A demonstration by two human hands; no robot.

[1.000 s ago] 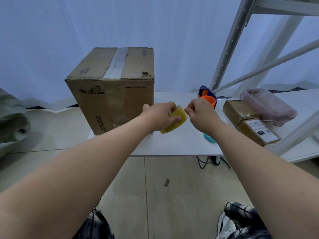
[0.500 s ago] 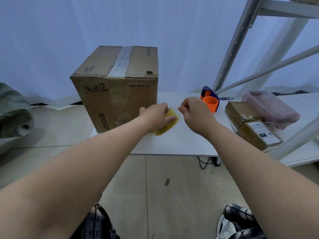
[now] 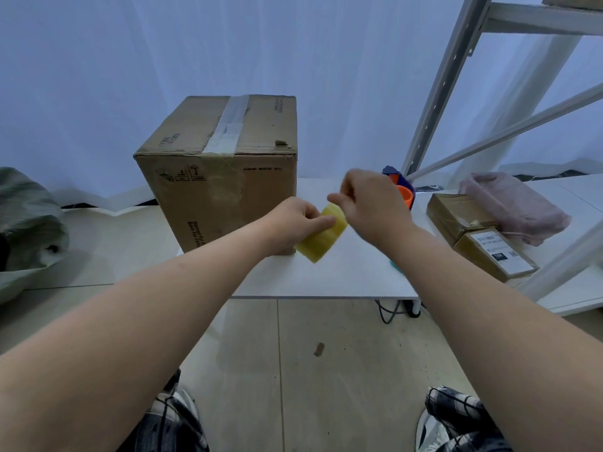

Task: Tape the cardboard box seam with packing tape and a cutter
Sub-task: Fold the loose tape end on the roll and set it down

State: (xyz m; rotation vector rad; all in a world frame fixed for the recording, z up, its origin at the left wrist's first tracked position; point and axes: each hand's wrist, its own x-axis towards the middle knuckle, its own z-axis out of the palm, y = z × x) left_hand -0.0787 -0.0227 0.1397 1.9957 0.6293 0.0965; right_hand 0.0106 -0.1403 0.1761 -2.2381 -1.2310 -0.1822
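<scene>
A brown cardboard box [image 3: 225, 177] stands on the left part of a white table [image 3: 355, 275], an old strip of tape running along its top seam. My left hand [image 3: 293, 220] grips a yellowish roll of packing tape [image 3: 323, 238] just right of the box's front corner. My right hand [image 3: 372, 203] hovers at the roll's upper edge, fingers pinched together and blurred; whether they hold the tape end is unclear. An orange and blue object [image 3: 403, 187] sits on the table behind my right hand. Under my right forearm peeks a small teal object [image 3: 395, 264].
Two small cardboard parcels [image 3: 479, 236] and a pink plastic bag [image 3: 515, 203] lie at the right. A white metal shelf frame [image 3: 456, 93] rises behind them. A grey-green bag [image 3: 29, 223] sits on the floor at the left. Cables hang under the table.
Both hands have lifted a little with the roll and moved toward the box. My right hand has risen above the roll, pinching at its edge.
</scene>
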